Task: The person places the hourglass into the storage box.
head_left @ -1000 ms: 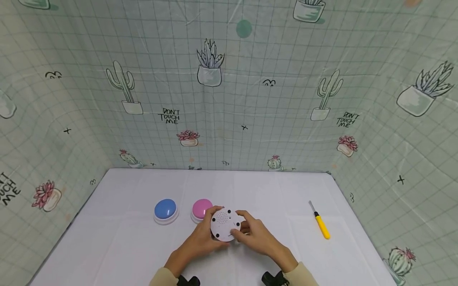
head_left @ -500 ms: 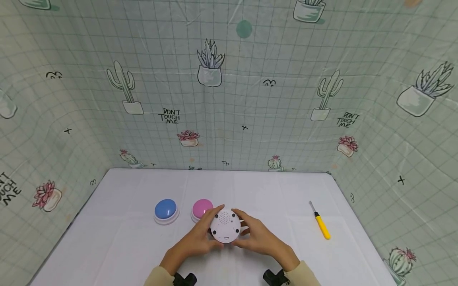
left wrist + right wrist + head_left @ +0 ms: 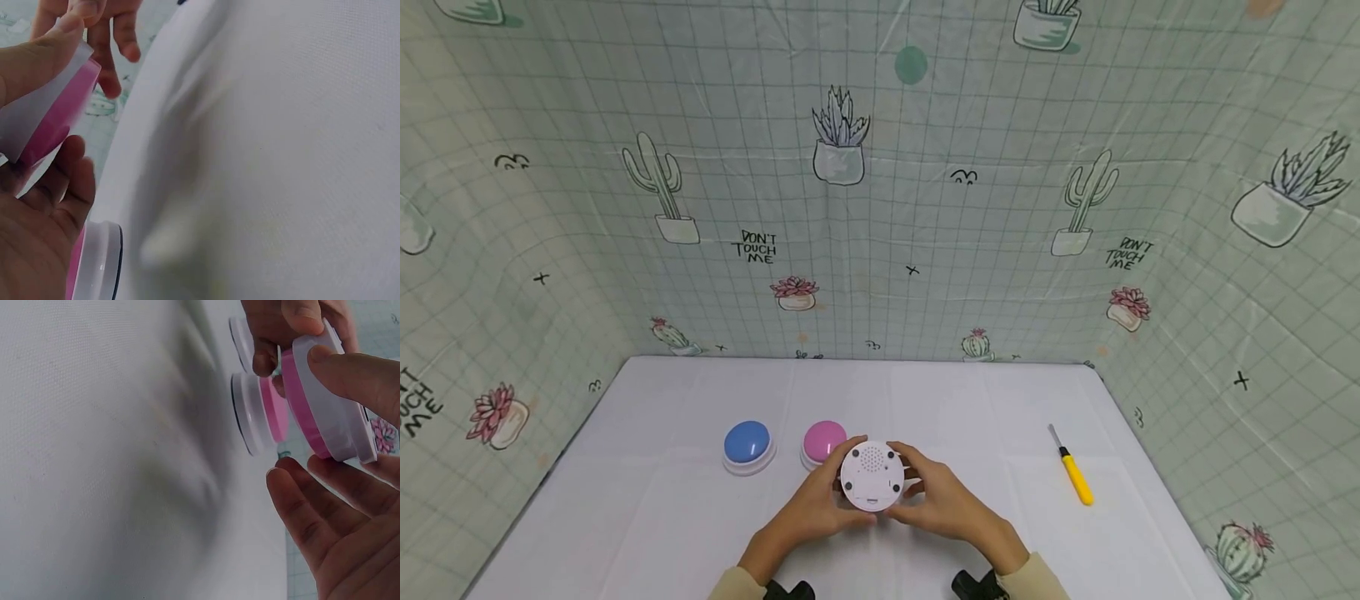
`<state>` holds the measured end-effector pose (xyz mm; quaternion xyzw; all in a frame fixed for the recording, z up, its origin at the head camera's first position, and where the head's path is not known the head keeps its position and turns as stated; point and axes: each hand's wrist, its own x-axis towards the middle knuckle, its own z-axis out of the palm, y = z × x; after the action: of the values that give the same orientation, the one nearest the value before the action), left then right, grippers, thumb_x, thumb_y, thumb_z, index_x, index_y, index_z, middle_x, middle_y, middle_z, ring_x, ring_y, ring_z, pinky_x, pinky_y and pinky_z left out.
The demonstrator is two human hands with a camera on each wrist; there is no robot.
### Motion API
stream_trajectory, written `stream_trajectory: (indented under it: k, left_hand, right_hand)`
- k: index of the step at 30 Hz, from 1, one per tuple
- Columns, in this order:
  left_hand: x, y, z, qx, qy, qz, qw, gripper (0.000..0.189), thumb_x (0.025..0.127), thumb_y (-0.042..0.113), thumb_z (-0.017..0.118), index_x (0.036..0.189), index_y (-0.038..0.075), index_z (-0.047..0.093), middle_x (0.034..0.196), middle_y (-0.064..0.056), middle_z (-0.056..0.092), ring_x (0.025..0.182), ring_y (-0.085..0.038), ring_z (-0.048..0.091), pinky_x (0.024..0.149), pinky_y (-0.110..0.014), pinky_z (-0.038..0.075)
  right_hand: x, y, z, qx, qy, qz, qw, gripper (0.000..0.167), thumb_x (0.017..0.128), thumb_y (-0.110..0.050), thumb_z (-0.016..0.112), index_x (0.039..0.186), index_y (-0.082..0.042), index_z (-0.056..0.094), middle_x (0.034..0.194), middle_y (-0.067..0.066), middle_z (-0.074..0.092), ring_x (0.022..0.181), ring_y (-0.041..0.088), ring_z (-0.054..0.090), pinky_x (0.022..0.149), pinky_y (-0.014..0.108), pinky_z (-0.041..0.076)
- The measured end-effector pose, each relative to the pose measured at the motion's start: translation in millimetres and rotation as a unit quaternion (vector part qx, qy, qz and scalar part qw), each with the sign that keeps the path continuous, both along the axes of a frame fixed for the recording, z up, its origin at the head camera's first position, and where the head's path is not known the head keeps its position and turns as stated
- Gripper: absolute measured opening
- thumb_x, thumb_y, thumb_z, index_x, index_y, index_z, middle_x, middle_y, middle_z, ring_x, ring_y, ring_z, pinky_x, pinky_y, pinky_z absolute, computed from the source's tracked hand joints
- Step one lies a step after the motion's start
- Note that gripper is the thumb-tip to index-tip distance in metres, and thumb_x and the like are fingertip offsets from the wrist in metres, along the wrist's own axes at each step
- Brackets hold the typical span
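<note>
A round white-and-pink push button (image 3: 872, 476) is held up over the table, its white underside with small speaker holes and several dark round feet facing the head camera. My left hand (image 3: 815, 498) grips its left edge, thumb low and fingers on the upper side. On the opposite edge, my right hand (image 3: 946, 502) holds it between thumb and fingers. In the right wrist view the pink side of the held button (image 3: 334, 400) points away from the right palm. Just behind the left fingers stands another pink push button (image 3: 824, 440), partly hidden by that hand.
A blue push button (image 3: 748, 443) stands on the white-covered table (image 3: 625, 517), left of the pink one. To the right lies a screwdriver (image 3: 1072, 467) with a yellow handle. Patterned cloth (image 3: 880, 208) walls in the back and both sides.
The right thumb has moved off the button's underside to its lower edge. The button has turned slightly clockwise between both hands and then stayed nearly still.
</note>
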<state>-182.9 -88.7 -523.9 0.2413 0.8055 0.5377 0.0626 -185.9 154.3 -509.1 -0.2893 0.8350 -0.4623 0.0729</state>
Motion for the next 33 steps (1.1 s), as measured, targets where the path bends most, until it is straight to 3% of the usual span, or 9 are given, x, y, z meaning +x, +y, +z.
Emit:
stream_trajectory:
  k: [7, 14, 19, 26, 30, 33]
  left_hand:
    - [-2.4, -2.9, 1.0, 0.010, 0.000, -0.018, 0.9998, 0.102, 0.075, 0.023, 0.094, 0.157, 0.011, 0.035, 0.145, -0.010, 0.056, 0.112, -0.017, 0.059, 0.083, -0.025, 0.054]
    - [-5.8, -4.6, 3.0, 0.045, -0.020, -0.034, 0.9982, 0.103, 0.075, 0.010, 0.093, 0.159, 0.008, 0.033, 0.146, -0.020, 0.054, 0.118, -0.017, 0.062, 0.088, -0.024, 0.057]
    - [-6.4, -6.3, 5.1, 0.045, -0.013, -0.039, 0.9981, 0.101, 0.076, 0.012, 0.092, 0.159, 0.007, 0.034, 0.145, -0.022, 0.054, 0.115, -0.013, 0.064, 0.087, -0.024, 0.058]
    - [-4.2, -6.0, 7.1, 0.030, -0.008, -0.025, 0.9992, 0.097, 0.076, 0.016, 0.093, 0.156, 0.007, 0.039, 0.145, -0.019, 0.054, 0.116, -0.017, 0.063, 0.089, -0.024, 0.057]
    - [-1.2, -5.7, 6.2, 0.024, -0.020, -0.017, 0.9994, 0.097, 0.076, 0.013, 0.093, 0.156, 0.008, 0.039, 0.148, -0.018, 0.052, 0.119, -0.022, 0.063, 0.091, -0.023, 0.056]
    - [-0.1, -5.7, 5.0, 0.021, -0.027, -0.015, 0.9993, 0.097, 0.076, 0.013, 0.093, 0.156, 0.008, 0.039, 0.149, -0.017, 0.052, 0.119, -0.024, 0.063, 0.090, -0.022, 0.056]
  right_hand:
    - [1.0, 0.5, 0.7, 0.004, 0.001, -0.006, 1.0000, 0.086, 0.083, -0.019, 0.087, 0.153, -0.004, 0.040, 0.138, 0.012, 0.061, 0.112, 0.025, 0.068, 0.084, 0.028, 0.059]
    - [0.5, 1.4, 3.4, 0.008, 0.005, -0.010, 0.9999, 0.084, 0.084, -0.018, 0.086, 0.153, -0.002, 0.040, 0.142, 0.014, 0.059, 0.113, 0.027, 0.068, 0.086, 0.031, 0.059]
    - [-0.1, 1.7, 5.8, 0.016, 0.014, -0.004, 0.9998, 0.084, 0.085, -0.018, 0.085, 0.153, 0.000, 0.041, 0.147, 0.014, 0.056, 0.114, 0.027, 0.068, 0.087, 0.031, 0.059]
    - [2.9, 3.1, 9.7, 0.031, 0.087, -0.001, 0.9958, 0.076, 0.084, -0.019, 0.086, 0.147, 0.002, 0.049, 0.146, 0.014, 0.057, 0.123, 0.031, 0.063, 0.088, 0.037, 0.059]
    - [4.7, 3.3, 11.1, 0.026, 0.140, -0.008, 0.9898, 0.064, 0.084, -0.018, 0.085, 0.139, 0.000, 0.059, 0.142, 0.014, 0.060, 0.127, 0.032, 0.061, 0.088, 0.041, 0.060]
    - [4.5, 2.0, 11.6, 0.017, 0.170, -0.007, 0.9852, 0.051, 0.084, -0.014, 0.084, 0.130, -0.003, 0.066, 0.134, 0.011, 0.064, 0.121, 0.029, 0.064, 0.085, 0.039, 0.060]
